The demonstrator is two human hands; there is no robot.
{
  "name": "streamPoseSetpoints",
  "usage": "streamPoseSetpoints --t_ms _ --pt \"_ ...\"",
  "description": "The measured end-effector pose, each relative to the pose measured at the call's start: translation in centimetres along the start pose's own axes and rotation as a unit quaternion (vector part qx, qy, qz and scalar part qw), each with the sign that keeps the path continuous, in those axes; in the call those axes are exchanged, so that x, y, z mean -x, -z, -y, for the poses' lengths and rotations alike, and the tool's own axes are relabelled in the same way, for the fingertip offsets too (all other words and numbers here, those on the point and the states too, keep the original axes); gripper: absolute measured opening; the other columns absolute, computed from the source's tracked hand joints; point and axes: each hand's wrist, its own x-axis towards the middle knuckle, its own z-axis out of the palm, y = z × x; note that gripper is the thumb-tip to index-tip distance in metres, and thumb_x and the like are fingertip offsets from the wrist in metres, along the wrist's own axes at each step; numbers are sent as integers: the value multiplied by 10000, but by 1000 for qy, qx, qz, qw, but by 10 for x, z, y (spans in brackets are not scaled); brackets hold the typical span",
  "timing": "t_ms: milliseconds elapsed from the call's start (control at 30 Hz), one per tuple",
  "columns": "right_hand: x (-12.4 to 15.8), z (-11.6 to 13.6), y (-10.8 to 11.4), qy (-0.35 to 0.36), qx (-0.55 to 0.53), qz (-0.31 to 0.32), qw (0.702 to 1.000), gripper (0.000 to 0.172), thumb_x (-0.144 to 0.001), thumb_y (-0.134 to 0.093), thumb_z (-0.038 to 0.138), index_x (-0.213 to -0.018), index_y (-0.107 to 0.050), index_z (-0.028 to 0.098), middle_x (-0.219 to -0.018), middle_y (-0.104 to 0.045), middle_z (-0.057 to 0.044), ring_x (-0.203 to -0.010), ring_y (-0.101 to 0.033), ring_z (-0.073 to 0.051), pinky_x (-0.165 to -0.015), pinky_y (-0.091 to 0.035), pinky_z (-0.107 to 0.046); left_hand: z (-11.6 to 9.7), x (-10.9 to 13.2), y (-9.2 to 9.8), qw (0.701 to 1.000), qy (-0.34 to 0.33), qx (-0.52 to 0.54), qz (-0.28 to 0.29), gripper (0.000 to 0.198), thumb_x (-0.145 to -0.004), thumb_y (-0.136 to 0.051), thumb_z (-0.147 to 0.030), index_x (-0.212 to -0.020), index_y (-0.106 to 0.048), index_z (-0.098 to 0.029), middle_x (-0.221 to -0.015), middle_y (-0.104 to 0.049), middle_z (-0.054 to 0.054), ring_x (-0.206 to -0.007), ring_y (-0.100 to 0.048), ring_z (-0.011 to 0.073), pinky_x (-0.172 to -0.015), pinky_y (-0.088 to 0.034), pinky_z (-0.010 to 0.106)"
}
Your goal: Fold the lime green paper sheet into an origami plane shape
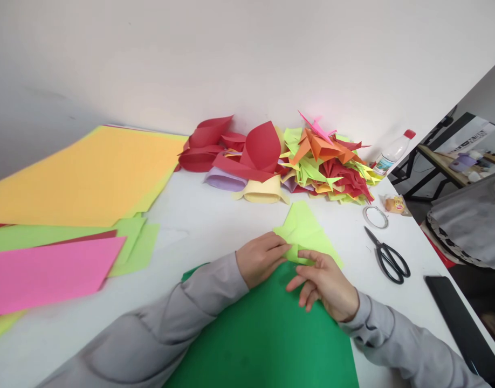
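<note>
Lime paper (306, 229), one folded piece, mid-table at far edge of green sheet (272, 334). Left hand (263, 260) pinching its near edge; right hand (328, 285) loosely spread, index finger against same edge. Containers: one clear bottle (393, 152), far right, red cap on, contents cannot be told; one clear wrapper (394, 204), nearer, yellowish snack inside. Right side: one pair of scissors (379, 246), one tape roll (365, 218). Far: heap of folded papers (324, 161), too overlapped to count. Left: one pink sheet (57, 269) uppermost.
</note>
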Motion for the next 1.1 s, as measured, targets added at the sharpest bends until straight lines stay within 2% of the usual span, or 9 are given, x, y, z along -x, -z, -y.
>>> streamPoseSetpoints --t_ms 200,367,467,567,667,767,833,1000,1100 --pt "-7 -3 6 -16 -9 118 993 452 -785 -593 255 -1196 -430 162 -688 -725 -41 -382 -582 -110 -319 -400 -150 -2 -4 7 999 -29 16 12 233 -939 -418 -183 -1009 -633 -125 -865 -682 90 -751 -595 158 -667 -545 282" --pt "-9 -1 7 -42 7 154 987 463 -807 -612 293 -1203 -389 198 -683 -723 -26 -390 -591 -110 -341 -414 -144 2 -1 6 998 -35 42 20 238 -916 -441 -157 -1075 -618 -157 -917 -689 98 -801 -607 167 -716 -551 309" --pt "-11 -2 5 -38 10 142 989 401 -841 -607 342 -1155 -398 206 -692 -719 -22 -401 -599 -113 -349 -431 -156 3 -1 6 997 -33 67 13 244 -913 -445 -143 -1095 -607 -166 -919 -690 102 -808 -613 166 -702 -550 299" --pt "-14 -5 2 -11 22 81 996 288 -898 -532 448 -994 -434 196 -652 -695 -9 -390 -595 -114 -343 -442 -174 2 -2 8 996 -37 83 14 250 -917 -422 -129 -1079 -611 -157 -911 -688 102 -791 -612 163 -682 -544 280" --pt "-16 -9 -1 -4 48 56 997 315 -922 -469 503 -887 -418 194 -617 -674 -2 -364 -579 -114 -327 -439 -186 2 -1 10 996 -36 75 28 240 -912 -424 -112 -1046 -621 -147 -908 -679 96 -790 -598 156 -687 -536 269" --pt "-14 -13 -3 3 81 61 995 282 -941 -439 468 -935 -413 187 -602 -663 8 -338 -563 -116 -306 -425 -187 2 2 11 999 -16 38 30 203 -908 -454 -125 -987 -638 -155 -882 -657 82 -785 -581 154 -680 -533 273" --pt "-12 -14 -4 -1 107 80 991 263 -949 -436 408 -1058 -393 173 -592 -657 17 -322 -553 -121 -297 -418 -189 2 4 11 1000 -1 13 20 197 -904 -460 -122 -971 -642 -162 -872 -644 79 -790 -575 159 -681 -535 284" --pt "-4 -14 -6 -30 95 132 986 567 -909 -505 336 -1338 -185 149 -639 -668 20 -349 -573 -127 -344 -450 -204 -3 8 3 999 -7 9 -39 330 -875 -376 -45 -1094 -603 -142 -1001 -640 128 -950 -587 203 -799 -554 357" --pt "-1 -15 -8 -28 19 165 986 718 -848 -572 338 -1372 -101 196 -778 -697 -12 -407 -614 -135 -380 -484 -226 -13 8 1 999 24 33 -27 410 -854 -344 -38 -1185 -567 -131 -1087 -630 150 -1021 -588 224 -851 -551 380"
